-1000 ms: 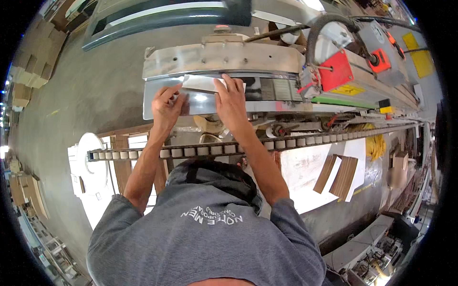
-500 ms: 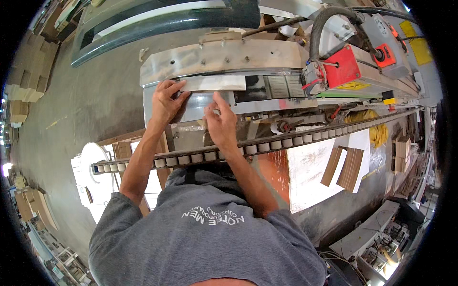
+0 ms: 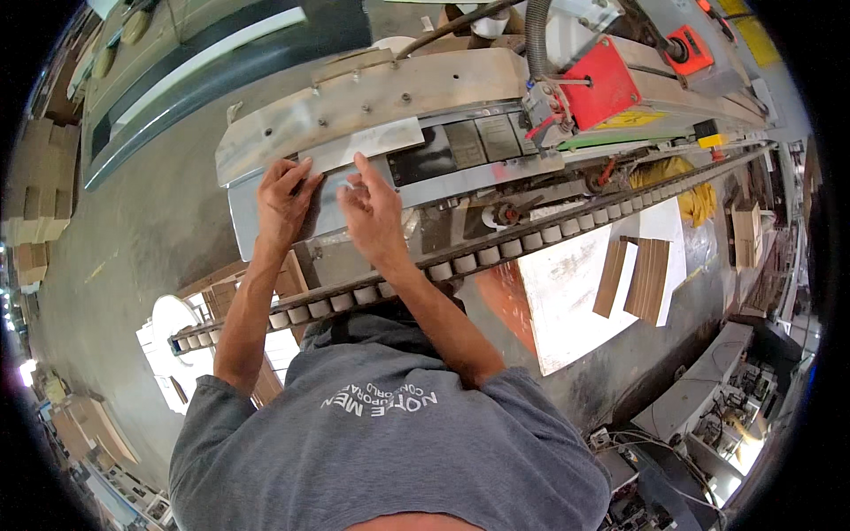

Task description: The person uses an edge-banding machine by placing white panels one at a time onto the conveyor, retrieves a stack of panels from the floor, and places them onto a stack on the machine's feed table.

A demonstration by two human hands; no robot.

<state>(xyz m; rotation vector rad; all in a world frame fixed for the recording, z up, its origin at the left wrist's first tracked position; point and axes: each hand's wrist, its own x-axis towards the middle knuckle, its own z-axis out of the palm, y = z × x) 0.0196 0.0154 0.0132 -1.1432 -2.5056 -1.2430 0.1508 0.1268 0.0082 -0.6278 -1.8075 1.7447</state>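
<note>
A narrow white strip (image 3: pixel 372 142) lies along the bed of a machine, beside its long metal fence (image 3: pixel 345 111). My left hand (image 3: pixel 282 202) is closed at the strip's left end, thumb and fingertips pinching it. Nearer the strip's middle is my right hand (image 3: pixel 374 217), its index finger stretched toward the near edge and the other fingers loosely bent, holding nothing. Whether that fingertip touches the strip I cannot tell. Under both hands runs the smooth grey metal plate (image 3: pixel 332 196), and a dark section (image 3: pixel 425 157) of the bed begins past the strip's right part.
A red machine head (image 3: pixel 602 84) with a grey hose (image 3: pixel 537 40) stands to the right. Between me and the bed crosses a roller rail (image 3: pixel 496 253). Brown strips (image 3: pixel 649 279) lie on a white panel (image 3: pixel 567 305) at right. A dark frame (image 3: pixel 239 75) stands beyond the fence.
My view has turned, so the machine sits further left and tilts up to the right. My right hand's fingers have spread a little. The left hand keeps its pinch at the strip's end.
</note>
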